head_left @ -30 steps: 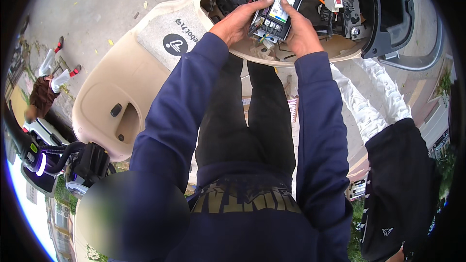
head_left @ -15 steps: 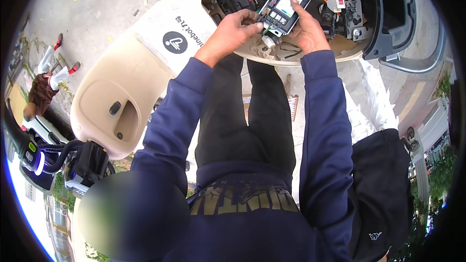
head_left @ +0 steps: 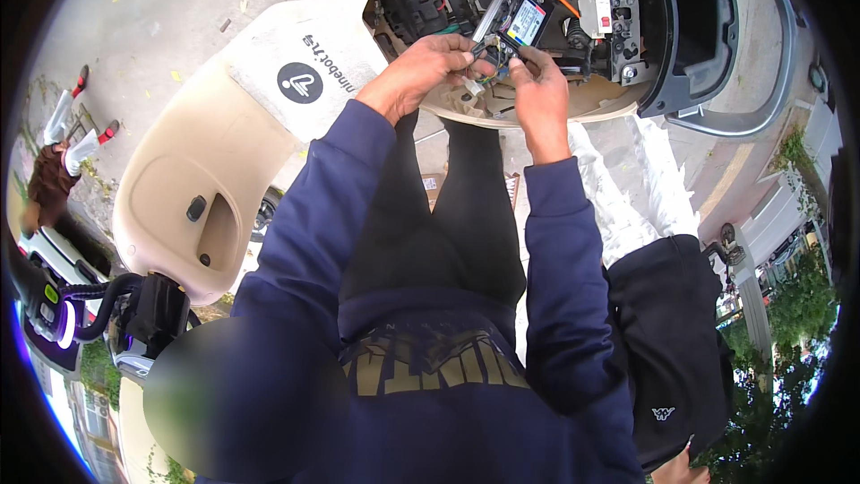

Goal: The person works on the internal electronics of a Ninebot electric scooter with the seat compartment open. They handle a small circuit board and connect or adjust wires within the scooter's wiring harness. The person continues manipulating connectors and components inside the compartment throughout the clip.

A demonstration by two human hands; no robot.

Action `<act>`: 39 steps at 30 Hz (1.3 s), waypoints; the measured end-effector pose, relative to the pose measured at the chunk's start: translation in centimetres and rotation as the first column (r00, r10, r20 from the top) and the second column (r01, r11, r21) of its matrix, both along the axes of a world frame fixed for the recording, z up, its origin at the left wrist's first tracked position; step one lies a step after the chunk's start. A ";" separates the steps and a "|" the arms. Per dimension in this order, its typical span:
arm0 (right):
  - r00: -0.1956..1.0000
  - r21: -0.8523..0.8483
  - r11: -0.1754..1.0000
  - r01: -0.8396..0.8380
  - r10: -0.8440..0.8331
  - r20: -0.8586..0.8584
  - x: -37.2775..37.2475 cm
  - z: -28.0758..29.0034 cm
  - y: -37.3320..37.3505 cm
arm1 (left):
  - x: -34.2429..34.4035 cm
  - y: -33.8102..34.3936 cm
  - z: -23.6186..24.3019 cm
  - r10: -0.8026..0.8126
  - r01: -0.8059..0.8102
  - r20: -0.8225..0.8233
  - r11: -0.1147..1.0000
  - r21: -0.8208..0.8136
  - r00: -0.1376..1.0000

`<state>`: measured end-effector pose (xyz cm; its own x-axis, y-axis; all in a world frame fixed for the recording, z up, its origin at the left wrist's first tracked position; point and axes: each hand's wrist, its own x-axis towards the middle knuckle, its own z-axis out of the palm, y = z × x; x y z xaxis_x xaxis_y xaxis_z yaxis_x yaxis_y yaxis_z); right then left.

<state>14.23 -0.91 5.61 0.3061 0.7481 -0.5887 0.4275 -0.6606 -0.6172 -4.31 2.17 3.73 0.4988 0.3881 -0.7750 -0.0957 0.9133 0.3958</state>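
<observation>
Leaning over a scooter's open compartment (head_left: 602, 97), a person in navy sleeves (head_left: 564, 242) is pinching thin wires (head_left: 489, 81) with the left hand (head_left: 426, 72). The right hand (head_left: 543, 94) is bending thumb and fingers at the near end of a labelled black box (head_left: 526, 21), its exact grip hidden. The box is sitting tilted inside the compartment, near a white breaker (head_left: 592, 9).

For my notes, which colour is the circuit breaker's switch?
The switch is red; the head view shows it.
</observation>
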 end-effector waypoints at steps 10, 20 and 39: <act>0.857 -0.300 0.950 0.089 -0.226 -0.462 -0.9 2.0 1.4 | 0.0 -1.3 -0.7 0.094 -0.093 0.015 0.994 -0.056 0.995; 0.824 -0.266 0.964 0.007 -0.156 -0.544 0.3 1.1 1.3 | 0.7 -2.2 1.0 0.189 -0.189 -0.071 0.982 0.007 0.979; 0.861 -0.261 0.964 0.055 -0.178 -0.476 0.4 1.2 1.9 | 2.4 -2.7 0.2 0.301 -0.291 -0.179 0.954 0.076 0.937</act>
<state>14.64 1.01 6.80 0.0076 0.5494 -0.8355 0.0203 -0.8355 -0.5492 -1.93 -0.49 3.89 0.2040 0.5350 -0.8198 -0.2790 0.8345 0.4752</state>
